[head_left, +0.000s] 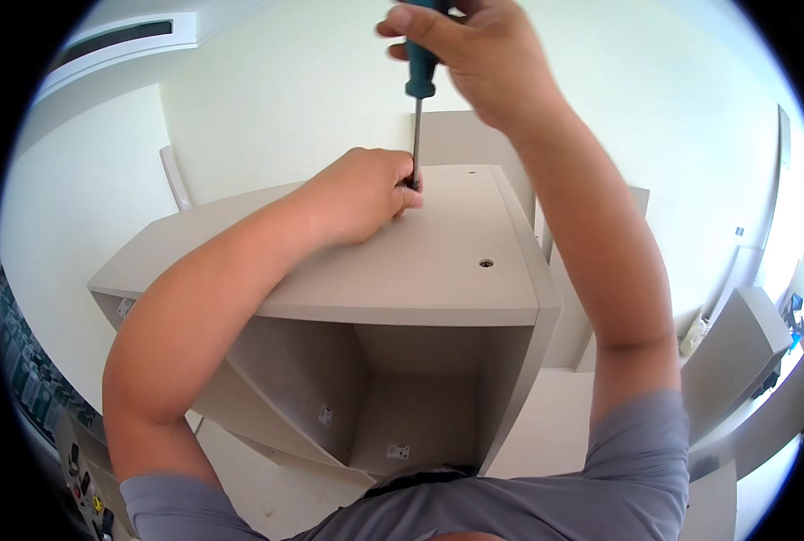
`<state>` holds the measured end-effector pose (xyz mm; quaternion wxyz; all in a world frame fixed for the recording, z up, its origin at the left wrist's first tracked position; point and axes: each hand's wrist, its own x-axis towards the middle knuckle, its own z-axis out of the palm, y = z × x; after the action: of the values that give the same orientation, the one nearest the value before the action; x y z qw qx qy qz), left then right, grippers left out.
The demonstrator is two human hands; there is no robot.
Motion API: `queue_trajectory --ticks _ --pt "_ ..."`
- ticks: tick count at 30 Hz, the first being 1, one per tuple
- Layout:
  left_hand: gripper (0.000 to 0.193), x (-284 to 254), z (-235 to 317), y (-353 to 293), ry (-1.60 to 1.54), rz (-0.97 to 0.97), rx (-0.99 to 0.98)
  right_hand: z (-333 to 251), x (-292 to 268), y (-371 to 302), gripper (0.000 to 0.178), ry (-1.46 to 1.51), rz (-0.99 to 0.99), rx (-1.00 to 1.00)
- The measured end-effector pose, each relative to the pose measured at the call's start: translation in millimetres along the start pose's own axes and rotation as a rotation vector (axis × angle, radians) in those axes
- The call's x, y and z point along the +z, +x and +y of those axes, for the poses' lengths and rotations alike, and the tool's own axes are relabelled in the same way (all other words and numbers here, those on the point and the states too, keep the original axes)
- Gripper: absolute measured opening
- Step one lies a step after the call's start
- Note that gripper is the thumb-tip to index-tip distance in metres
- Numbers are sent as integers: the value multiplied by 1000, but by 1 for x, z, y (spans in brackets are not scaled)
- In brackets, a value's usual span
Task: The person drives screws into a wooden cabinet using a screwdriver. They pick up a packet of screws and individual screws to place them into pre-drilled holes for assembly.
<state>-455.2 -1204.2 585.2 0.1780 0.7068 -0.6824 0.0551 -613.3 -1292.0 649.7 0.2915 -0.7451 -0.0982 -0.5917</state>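
Observation:
In my raised right hand [483, 54] is a screwdriver with a dark teal handle [420, 68], fingers wrapped round it. Its thin metal shaft [417, 135] points almost straight down. My left hand [366, 194] rests low over the cabinet top [420, 261], thumb and fingers pinched at the screwdriver's tip. A small dark piece shows between those fingers, too covered to name. The pale beige cabinet stands in front of me. A round hole with a dark fitting [486, 263] sits in its top near the right front corner, and a smaller hole [472, 172] lies farther back.
Below the top, the cabinet's open compartment [420, 406] faces me, with small white brackets [398, 451] inside. Loose beige panels [735, 352] stand at the right. Small tools and parts [86, 487] lie at the lower left. A pale wall rises behind.

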Motion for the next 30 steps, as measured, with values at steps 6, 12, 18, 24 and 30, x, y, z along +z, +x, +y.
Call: queue_trajectory --ticks 6,12,18,24,30 --pt "22 3 -11 -8 15 -2 -2 64 19 8 50 273 -158 68" --pt "24 5 -20 -12 6 -3 -16 139 -19 33 48 143 32 157" --pt "21 0 -16 -14 2 1 -54 179 -51 40 50 19 137 274" --pt "22 5 -20 -14 -10 33 -18 183 -40 33 40 458 -146 225" --pt "26 7 -18 -7 160 7 13 177 -19 33 45 307 -159 275"
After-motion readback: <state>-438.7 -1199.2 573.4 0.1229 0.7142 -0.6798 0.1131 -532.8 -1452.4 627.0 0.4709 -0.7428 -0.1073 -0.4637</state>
